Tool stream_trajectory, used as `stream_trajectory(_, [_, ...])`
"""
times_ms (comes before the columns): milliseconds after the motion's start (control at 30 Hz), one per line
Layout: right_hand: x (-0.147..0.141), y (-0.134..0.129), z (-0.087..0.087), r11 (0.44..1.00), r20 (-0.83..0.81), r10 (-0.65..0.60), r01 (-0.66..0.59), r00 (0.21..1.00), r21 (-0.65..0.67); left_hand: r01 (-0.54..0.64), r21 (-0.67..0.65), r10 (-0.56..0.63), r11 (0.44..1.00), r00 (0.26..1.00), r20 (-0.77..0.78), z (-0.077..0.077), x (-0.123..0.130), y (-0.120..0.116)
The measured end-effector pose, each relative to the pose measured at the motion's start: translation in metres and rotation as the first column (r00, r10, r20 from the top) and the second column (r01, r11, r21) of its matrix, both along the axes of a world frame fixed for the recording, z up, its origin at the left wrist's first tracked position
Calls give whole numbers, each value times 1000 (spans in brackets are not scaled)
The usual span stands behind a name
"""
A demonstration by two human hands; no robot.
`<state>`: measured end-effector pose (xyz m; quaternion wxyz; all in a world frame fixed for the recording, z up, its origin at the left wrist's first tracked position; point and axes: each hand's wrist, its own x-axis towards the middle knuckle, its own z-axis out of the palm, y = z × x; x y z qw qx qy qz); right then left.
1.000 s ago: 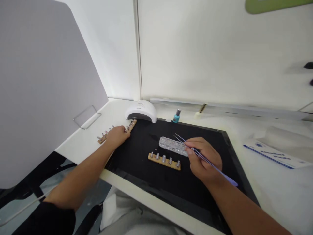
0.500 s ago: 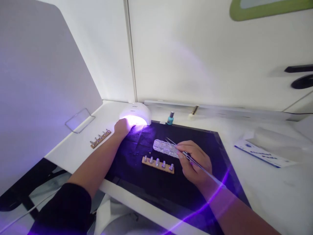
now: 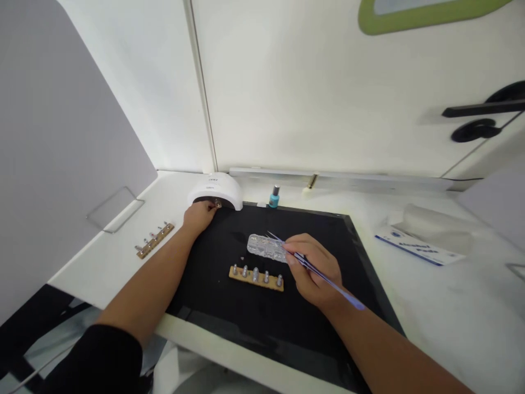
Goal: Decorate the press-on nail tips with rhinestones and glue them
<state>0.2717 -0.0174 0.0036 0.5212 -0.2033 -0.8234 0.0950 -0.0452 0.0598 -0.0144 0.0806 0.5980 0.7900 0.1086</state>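
My left hand (image 3: 199,216) is at the mouth of the white nail lamp (image 3: 216,191), fingers closed on the end of a wooden strip of nail tips (image 3: 216,204) that pokes out of the lamp opening. My right hand (image 3: 315,269) rests on the black mat (image 3: 328,257) and holds thin tweezers (image 3: 305,261), their points over a clear compartment box (image 3: 262,247). Just in front of that box lies a second wooden strip with several silver nail tips (image 3: 256,276).
A third nail strip (image 3: 155,239) lies on the white table left of the mat. A teal polish bottle (image 3: 274,197) stands behind the mat. A grey divider panel (image 3: 61,142) rises at left. A packet of wipes (image 3: 426,238) sits at right.
My left hand carried a strip from the table's left into the lamp. The lamp glowed purple half a second ago and is dark now. The right hand barely moved.
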Motion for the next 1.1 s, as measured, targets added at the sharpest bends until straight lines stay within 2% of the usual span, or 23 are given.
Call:
stream_trajectory(233, [-2, -1, 3, 1000, -16, 15, -15, 1000, -12, 17, -6, -18, 1000, 999, -28, 0, 3, 8])
stream_trajectory(533, [-1, 0, 2, 999, -11, 45, -45, 999, -26, -43, -6, 43, 999, 998, -51, 0, 10, 11])
stream_trajectory(700, [-2, 0, -3, 990, -65, 54, -61, 996, -125, 2, 21, -1, 1000, 1000, -21, 5, 10, 1])
stream_trajectory(800, [-1, 4, -10, 967, -139, -4, -32, 990, -252, 92, 71, -93, 993, 996, 15, 16, 15, -11])
stream_trajectory(933, [0, 15, -21, 896, -222, -101, -9, 970, -445, 260, 151, -272, 954, 960, 67, 44, 31, -27])
stream_trajectory(1033, [1, 23, -23, 842, -266, -144, -24, 953, -539, 341, 229, -361, 912, 931, 48, 69, 39, -28])
stream_trajectory(1100, [2, 25, -22, 823, -294, -154, -43, 943, -567, 349, 292, -363, 891, 932, -6, 82, 40, -22])
